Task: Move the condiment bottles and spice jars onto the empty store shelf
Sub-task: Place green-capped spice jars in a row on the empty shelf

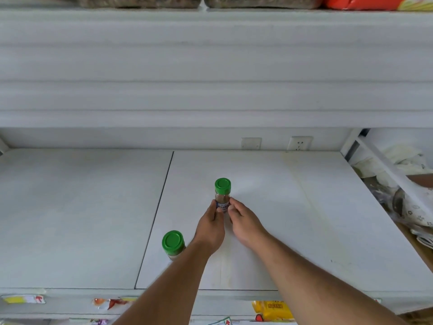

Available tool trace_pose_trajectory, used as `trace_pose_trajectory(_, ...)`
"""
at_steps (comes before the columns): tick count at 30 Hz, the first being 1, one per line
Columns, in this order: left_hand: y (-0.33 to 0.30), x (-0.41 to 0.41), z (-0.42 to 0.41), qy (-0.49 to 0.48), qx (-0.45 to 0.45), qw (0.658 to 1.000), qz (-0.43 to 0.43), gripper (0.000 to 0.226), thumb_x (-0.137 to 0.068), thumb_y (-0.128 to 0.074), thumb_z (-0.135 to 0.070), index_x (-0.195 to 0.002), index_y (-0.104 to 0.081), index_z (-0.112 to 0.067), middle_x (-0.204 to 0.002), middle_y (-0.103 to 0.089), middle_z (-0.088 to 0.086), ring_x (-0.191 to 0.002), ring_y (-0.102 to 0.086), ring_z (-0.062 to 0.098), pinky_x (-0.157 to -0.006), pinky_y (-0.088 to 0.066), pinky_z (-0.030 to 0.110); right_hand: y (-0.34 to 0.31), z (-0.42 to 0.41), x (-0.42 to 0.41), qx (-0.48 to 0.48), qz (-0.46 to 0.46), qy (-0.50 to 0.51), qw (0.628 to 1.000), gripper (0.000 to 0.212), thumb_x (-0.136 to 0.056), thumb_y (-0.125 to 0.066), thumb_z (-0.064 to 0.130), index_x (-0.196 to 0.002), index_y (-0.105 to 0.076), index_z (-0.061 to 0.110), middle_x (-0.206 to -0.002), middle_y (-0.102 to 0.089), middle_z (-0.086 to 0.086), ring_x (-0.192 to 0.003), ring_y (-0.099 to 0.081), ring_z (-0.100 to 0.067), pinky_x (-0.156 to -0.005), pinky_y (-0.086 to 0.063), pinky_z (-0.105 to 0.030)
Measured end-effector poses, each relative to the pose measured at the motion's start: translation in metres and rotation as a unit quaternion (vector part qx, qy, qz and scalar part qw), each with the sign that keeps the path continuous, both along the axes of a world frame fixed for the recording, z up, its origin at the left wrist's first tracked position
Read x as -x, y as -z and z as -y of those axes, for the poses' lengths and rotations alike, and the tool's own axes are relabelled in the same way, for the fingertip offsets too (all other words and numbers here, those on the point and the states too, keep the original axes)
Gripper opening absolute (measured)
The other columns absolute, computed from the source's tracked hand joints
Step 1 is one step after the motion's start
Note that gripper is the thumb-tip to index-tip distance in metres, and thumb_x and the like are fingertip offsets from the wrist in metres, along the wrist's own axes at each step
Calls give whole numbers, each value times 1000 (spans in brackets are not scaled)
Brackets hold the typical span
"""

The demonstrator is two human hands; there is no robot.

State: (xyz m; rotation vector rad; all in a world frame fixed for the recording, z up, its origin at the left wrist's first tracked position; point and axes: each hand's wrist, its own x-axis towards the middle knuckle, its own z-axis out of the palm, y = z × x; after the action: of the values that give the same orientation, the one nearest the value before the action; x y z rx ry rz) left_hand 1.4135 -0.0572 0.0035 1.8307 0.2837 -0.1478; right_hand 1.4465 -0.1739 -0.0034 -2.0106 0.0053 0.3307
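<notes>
Gripping a green-capped brown spice jar [222, 195] mid-shelf, both hands [225, 221] pinch it; a second jar [173, 245] stands at seven o'clock, early going.

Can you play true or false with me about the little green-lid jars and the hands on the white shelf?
1. Both hands hold the same jar. True: the left hand and the right hand grip the far spice jar from either side.
2. The held jar is lying on its side. False: it stands upright on the white shelf.
3. Two green-lidded jars are on the shelf. True: a near spice jar stands by the left forearm.
4. The jars have red lids. False: both lids are green.
5. The two jars are touching each other. False: they stand apart, with shelf between them.
</notes>
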Motion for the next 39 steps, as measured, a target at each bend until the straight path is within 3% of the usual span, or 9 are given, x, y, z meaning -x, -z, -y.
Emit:
trace_pose_trajectory(6,0,-26,2,-16,-24,1000,5,45,-111,-33,-27,-155,-40,-28,-144,-54,-6,-127,-49,10,-99,-33,20,1,-7,-20,-12,2,-1,1000,42,-109,-37,23,-149,-49,23,-136,-56,9,-131,-51,-11,-111,-35,-25)
trace_pose_trajectory(10,-1,-34,4,-22,-32,999,7,39,-109,-36,-21,-144,-52,-29,-129,-65,-3,-112,-59,14,-89,-40,22,4,-12,-32,-12,6,6,1000,44,-108,-37,26,-150,-48,23,-147,-56,1,-133,-52,-16,-117,-37,-35)
trace_pose_trajectory(14,-2,-33,6,-27,-34,999,5,37,-109,-36,-20,-142,-51,-26,-124,-65,-2,-117,-61,19,-89,-41,24,8,-13,-34,-11,0,14,1000,45,-107,-37,29,-151,-47,24,-148,-55,2,-135,-52,-17,-117,-37,-39)
trace_pose_trajectory(19,-13,-11,11,-21,-29,999,1,47,-109,-35,-20,-155,-37,-25,-128,-59,-4,-127,-57,22,-93,-38,23,4,-2,-18,7,-3,6,1000,28,-107,-37,24,-102,-60,39,-92,-63,16,-93,-59,-16,-79,-44,-23)
trace_pose_trajectory(23,-10,33,12,14,-41,998,-37,54,-111,-34,-26,-163,-23,-20,-162,-38,2,-151,-34,19,-108,-23,17,7,6,23,-16,-40,15,999,49,-108,-38,38,-155,-41,24,-156,-45,8,-142,-44,-13,-121,-33,-35)
trace_pose_trajectory(28,-3,96,3,52,-38,996,-57,53,-110,-37,-29,-162,-27,-18,-162,-36,-4,-151,-31,11,-110,-21,12,10,-2,89,-35,-66,28,997,47,-109,-41,34,-154,-42,22,-159,-43,3,-144,-42,-12,-123,-30,-38)
trace_pose_trajectory(31,3,130,-10,49,-19,997,-53,56,-107,-39,-40,-160,-34,-21,-159,-43,-6,-149,-36,11,-121,-27,25,6,-11,118,-35,-68,23,997,46,-109,-40,37,-153,-44,25,-153,-48,6,-140,-46,-13,-116,-38,-38)
trace_pose_trajectory(35,3,165,-33,15,-60,997,-37,48,-110,-38,-34,-157,-38,-21,-149,-46,-10,-144,-39,8,-108,-27,16,3,-30,141,-50,-71,-3,996,39,-108,-41,36,-146,-49,32,-140,-51,12,-130,-49,-8,-106,-38,-27)
trace_pose_trajectory(39,-6,182,-58,-95,-109,989,18,27,-110,-40,-28,-122,-64,-23,-107,-64,-16,-102,-59,10,-80,-40,13,3,-49,147,-1,-63,-37,997,15,-103,-41,30,-96,-43,43,-91,-42,21,-83,-40,3,-73,-33,-16)
